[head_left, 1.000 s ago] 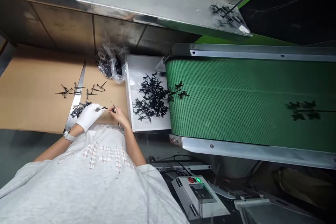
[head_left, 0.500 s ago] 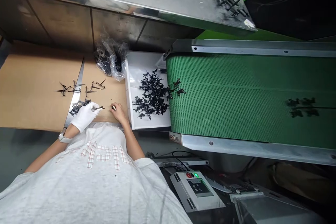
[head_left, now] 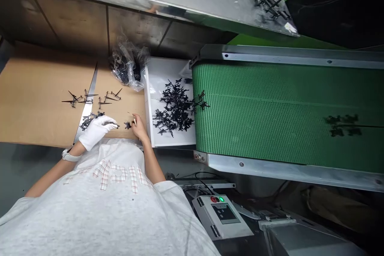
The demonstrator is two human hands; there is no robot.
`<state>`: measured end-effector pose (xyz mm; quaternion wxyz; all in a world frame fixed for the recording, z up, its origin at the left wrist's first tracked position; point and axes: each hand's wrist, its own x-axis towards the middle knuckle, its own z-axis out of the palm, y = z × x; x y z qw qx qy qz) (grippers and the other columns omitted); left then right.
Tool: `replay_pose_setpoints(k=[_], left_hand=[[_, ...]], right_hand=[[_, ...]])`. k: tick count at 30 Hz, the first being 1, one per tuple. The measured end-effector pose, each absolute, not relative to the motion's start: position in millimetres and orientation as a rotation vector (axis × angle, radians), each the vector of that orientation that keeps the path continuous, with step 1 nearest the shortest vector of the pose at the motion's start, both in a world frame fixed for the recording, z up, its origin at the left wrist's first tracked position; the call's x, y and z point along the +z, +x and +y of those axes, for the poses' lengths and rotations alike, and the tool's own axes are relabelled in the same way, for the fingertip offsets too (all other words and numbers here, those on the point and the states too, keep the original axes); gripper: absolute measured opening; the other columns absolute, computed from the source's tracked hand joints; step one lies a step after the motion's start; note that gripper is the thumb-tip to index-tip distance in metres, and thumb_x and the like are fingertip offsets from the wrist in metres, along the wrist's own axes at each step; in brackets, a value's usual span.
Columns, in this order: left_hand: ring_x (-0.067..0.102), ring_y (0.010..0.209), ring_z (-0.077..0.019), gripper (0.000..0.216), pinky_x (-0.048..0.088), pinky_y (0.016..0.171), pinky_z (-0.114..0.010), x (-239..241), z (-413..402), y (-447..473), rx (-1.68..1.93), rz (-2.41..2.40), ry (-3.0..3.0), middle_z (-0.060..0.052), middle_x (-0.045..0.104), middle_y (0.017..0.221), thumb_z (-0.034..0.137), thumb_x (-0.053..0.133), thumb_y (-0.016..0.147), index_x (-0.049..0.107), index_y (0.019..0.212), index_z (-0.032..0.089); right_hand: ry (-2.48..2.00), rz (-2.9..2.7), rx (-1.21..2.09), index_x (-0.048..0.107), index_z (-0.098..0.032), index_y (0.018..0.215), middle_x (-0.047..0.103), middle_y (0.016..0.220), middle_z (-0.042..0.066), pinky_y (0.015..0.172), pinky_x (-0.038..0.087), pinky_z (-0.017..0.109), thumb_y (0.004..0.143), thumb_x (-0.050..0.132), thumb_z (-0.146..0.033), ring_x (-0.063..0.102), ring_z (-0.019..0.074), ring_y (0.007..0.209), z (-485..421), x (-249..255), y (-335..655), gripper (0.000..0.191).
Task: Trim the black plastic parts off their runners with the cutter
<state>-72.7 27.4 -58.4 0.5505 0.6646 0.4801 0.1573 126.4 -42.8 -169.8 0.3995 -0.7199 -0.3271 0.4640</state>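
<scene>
My left hand (head_left: 96, 132) wears a white glove and pinches a thin black moulded plastic piece (head_left: 113, 125) at its fingertips. My bare right hand (head_left: 139, 129) holds a slim tool with a pale tip (head_left: 135, 122), its shaft partly hidden by my fingers. A small black plastic piece (head_left: 128, 125) lies on the cardboard sheet (head_left: 36, 92) just left of that tool. Beside my gloved fingers, a heap of black parts (head_left: 89, 121) rests against a steel straightedge (head_left: 89, 108). Several loose spiky parts (head_left: 90, 99) lie farther up the cardboard.
A white tray (head_left: 148, 106) heaped with black parts stands right of my hands, beside a green conveyor belt (head_left: 270, 108). A clear bag of black parts (head_left: 127, 70) sits behind the cardboard. A control box (head_left: 220, 216) with red and green buttons is at lower right.
A small black piece now lies on the cardboard beside my right hand. My right hand has shifted slightly right, and the whole view has moved a little with my head.
</scene>
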Motion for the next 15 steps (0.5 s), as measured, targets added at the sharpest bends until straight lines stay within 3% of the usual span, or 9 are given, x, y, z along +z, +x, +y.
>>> replay_pose_setpoints(k=[4, 7, 12, 15], left_hand=[[0.069, 0.084, -0.0232, 0.032, 0.059, 0.080, -0.035, -48.1, 26.4, -74.8, 0.359, 1.083, 1.526, -0.008, 0.076, 0.088, 0.049, 0.068, 0.070, 0.073, 0.079, 0.018], [0.069, 0.082, -0.0226, 0.030, 0.059, 0.079, -0.034, -44.8, 27.2, -73.7, 0.348, 1.060, 1.521, -0.008, 0.075, 0.084, 0.047, 0.071, 0.068, 0.074, 0.078, 0.018], [0.069, 0.081, -0.0222, 0.031, 0.059, 0.081, -0.035, -46.2, 29.7, -71.6, 0.365, 1.079, 1.523, -0.008, 0.076, 0.084, 0.048, 0.075, 0.067, 0.074, 0.077, 0.018], [0.068, 0.076, -0.0218, 0.032, 0.059, 0.078, -0.035, -42.5, 28.3, -75.6, 0.385, 1.101, 1.524, -0.007, 0.075, 0.082, 0.048, 0.076, 0.065, 0.074, 0.077, 0.018]], right_hand=[[-1.647, -0.796, 1.259, 0.060, -0.016, 0.121, 0.067, 0.108, 0.005, 0.075, 0.059, 0.034, 0.097, 0.062, -0.038, 0.066, 0.0156, 0.086, -45.3, -144.9, 124.4, 0.032], [-1.581, -0.779, 1.264, 0.060, -0.016, 0.110, 0.062, 0.089, 0.000, 0.063, 0.051, 0.026, 0.095, 0.063, -0.036, 0.057, 0.0109, 0.069, -43.1, -127.3, 125.4, 0.025], [-1.619, -0.777, 1.209, 0.062, -0.019, 0.095, 0.055, 0.081, -0.001, 0.065, 0.041, 0.026, 0.087, 0.061, -0.033, 0.049, 0.0126, 0.070, -41.9, -106.2, 126.2, 0.016], [-1.560, -0.861, 1.309, 0.066, -0.020, 0.099, 0.059, 0.084, 0.002, 0.064, 0.040, 0.028, 0.089, 0.056, -0.039, 0.046, 0.0135, 0.067, -51.5, -84.5, 118.8, 0.024]])
